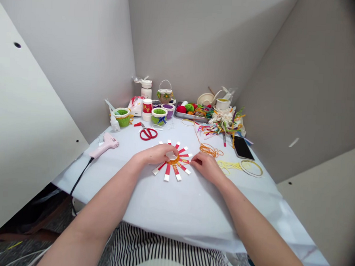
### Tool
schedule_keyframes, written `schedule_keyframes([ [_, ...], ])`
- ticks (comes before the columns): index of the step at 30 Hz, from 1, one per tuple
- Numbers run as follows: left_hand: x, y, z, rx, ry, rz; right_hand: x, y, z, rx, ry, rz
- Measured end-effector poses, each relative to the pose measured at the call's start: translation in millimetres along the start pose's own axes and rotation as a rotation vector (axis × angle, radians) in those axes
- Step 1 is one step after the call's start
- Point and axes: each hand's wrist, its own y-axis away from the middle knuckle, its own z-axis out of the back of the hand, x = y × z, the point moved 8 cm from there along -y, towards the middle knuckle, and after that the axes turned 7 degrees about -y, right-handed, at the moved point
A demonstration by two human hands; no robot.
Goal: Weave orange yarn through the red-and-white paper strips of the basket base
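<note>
A paper cup cut into red-and-white strips (167, 171) lies splayed like a sun on the table, with orange yarn wound round its middle. My left hand (160, 154) is closed on the cup's inner rim from the left, its thumb and fingers at the centre. At the right ends of the strips, my right hand (205, 164) is pinched, apparently on the orange yarn; the strand between its fingertips is very thin. Just behind that hand lies a loose tangle of orange yarn (211, 150), from which a strand runs toward the back.
Red-handled scissors (148, 134) and a pink glue gun (106, 145) with a black cord lie left. Behind stand green baskets (159, 116) and a metal tray (193, 117) of yarn balls. A phone (243, 148), yellow yarn (229, 166) and a hoop (252, 174) lie right.
</note>
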Motion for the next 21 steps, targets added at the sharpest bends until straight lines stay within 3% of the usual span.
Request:
schedule_keyframes([
  [4, -3, -1, -4.6, 0.022, 0.016, -0.02, -8, -7, -3, -0.11, 0.022, -0.098],
  [9, -12, 0, -2.7, 0.012, 0.002, -0.007, -10, -9, -8, -0.093, 0.018, -0.108],
  [15, -15, 0, 7.4, -0.155, -0.032, 0.05, -8, -8, -8, -0.082, 0.022, -0.127],
  [21, -6, -2, 3.5, -0.101, -0.104, 0.108, -7, -6, -6, -0.08, -0.01, -0.095],
])
